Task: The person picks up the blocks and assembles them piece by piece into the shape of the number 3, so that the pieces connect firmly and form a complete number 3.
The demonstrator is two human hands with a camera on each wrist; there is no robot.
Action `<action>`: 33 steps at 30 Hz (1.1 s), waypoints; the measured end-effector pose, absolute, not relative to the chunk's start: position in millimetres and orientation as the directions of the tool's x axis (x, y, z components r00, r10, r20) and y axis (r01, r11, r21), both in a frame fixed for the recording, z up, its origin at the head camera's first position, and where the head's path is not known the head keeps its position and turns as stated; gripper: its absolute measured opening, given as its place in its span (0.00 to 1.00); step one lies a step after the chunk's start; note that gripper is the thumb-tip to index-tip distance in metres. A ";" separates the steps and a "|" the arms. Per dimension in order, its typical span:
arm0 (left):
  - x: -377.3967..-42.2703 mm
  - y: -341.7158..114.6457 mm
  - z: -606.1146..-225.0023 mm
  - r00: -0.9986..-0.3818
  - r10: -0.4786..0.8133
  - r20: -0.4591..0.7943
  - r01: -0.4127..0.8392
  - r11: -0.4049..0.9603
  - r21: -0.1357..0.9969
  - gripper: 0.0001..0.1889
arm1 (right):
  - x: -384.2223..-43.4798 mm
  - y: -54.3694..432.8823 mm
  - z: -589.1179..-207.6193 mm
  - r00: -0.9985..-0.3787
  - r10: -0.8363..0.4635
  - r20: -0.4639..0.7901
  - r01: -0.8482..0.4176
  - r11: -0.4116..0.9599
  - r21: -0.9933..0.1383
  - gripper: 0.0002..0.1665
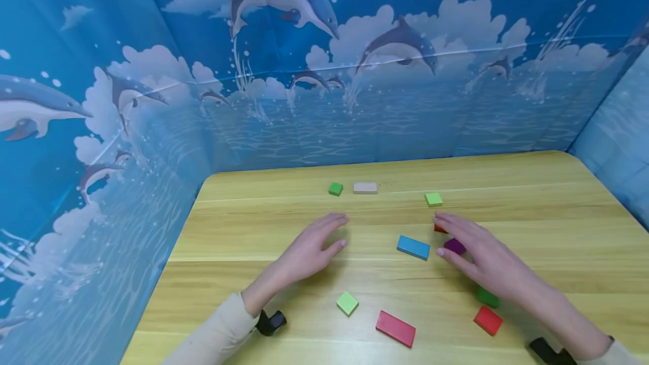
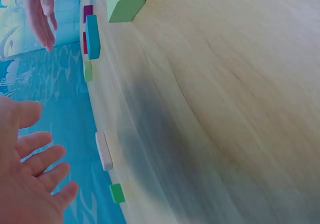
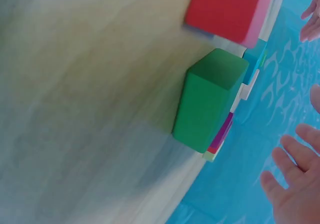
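Note:
Both hands hover above a wooden table, holding nothing. My left hand has relaxed, spread fingers, as the left wrist view also shows; a light green block lies below it, nearer me. My right hand, fingers also loose, hangs over a purple block and a red block, each partly hidden by it. Between the hands lies a blue rectangular block. Under the right wrist are a dark green block, partly covered, and another red block. A pinkish-red rectangular block lies at the front.
Towards the back of the table lie a small green block, a pale greyish block and a light green block. A blue dolphin-print curtain stands along the table's back and sides.

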State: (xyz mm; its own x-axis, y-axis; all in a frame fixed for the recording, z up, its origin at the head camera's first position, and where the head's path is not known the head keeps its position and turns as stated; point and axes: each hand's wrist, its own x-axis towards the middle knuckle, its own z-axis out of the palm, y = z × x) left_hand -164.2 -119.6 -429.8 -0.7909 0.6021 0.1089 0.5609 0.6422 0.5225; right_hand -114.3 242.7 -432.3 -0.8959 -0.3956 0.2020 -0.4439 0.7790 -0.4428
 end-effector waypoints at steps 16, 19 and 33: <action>-167.9 -97.6 -439.2 -0.807 0.590 0.009 0.346 0.462 0.817 0.21 | -109.7 252.7 -433.2 -0.934 -0.337 0.122 -0.343 0.746 -0.570 0.30; -169.4 -93.0 -440.6 -0.807 0.590 0.002 0.324 0.440 0.837 0.20 | -108.6 254.0 -433.4 -0.938 -0.335 0.094 -0.323 0.741 -0.589 0.30; -182.3 -68.1 -446.2 -0.799 0.600 -0.037 0.254 0.392 0.884 0.21 | -109.3 261.9 -436.5 -0.945 -0.321 0.070 -0.295 0.735 -0.611 0.29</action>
State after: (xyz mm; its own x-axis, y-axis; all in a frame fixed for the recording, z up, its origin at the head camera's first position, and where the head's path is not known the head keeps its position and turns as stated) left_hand -182.3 -68.1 -446.2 -0.7990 0.6003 -0.0367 0.2540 0.3922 0.8841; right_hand -109.3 261.9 -436.5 -0.9446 -0.3206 0.0701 -0.2947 0.7348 -0.6109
